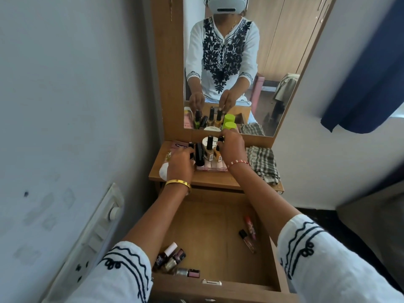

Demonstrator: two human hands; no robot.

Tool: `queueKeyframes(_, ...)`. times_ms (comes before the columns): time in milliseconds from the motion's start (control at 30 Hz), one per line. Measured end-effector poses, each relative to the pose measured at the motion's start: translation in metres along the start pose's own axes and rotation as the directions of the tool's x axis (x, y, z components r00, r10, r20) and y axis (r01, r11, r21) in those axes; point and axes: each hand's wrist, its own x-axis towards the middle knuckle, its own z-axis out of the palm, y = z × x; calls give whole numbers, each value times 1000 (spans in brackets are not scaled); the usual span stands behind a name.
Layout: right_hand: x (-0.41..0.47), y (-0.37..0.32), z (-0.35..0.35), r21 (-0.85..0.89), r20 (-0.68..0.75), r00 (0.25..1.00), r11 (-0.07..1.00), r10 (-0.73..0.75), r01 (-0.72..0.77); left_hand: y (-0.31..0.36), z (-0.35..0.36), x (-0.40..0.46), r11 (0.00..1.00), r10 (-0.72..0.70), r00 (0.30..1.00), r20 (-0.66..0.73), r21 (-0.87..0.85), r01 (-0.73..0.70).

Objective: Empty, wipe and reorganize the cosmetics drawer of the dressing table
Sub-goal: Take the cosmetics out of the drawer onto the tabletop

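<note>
The open wooden drawer (220, 215) lies below me. Several nail-polish bottles (171, 256) sit at its front left, and two lip-gloss tubes (249, 232) lie at its right. On the dressing-table top (209, 179) stands a cluster of cosmetics: foundation bottles (209, 149), a black tube (199, 154), a white jar (211, 141) and a pink palette (213, 166). My left hand (180, 164) grips a black-capped bottle at the cluster's left. My right hand (231, 147) pinches a black-capped bottle at the cluster's right.
A checked cloth (262, 164) lies on the tabletop's right. A pink box (180, 145) and a white tube (164, 169) lie at its left. The mirror (229, 62) rises behind, with a green cap (229, 125) at its base. A wall switchboard (94, 237) is at the left.
</note>
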Motion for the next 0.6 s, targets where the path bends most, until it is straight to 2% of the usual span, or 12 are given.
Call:
queueKeyframes(267, 0, 0, -2, -4, -11, 1000, 1000, 2, -2, -11, 6, 1, 997, -50, 999, 5, -51, 51)
queueKeyframes(467, -11, -1, -9, 52, -60, 998, 998, -16, 19, -13, 5, -5, 988, 19, 997, -77, -151, -31)
queueKeyframes(600, -39, -2, -6, 177, -131, 991, 984, 32, -8, -14, -3, -27, 947, 79, 984, -161, -297, -125)
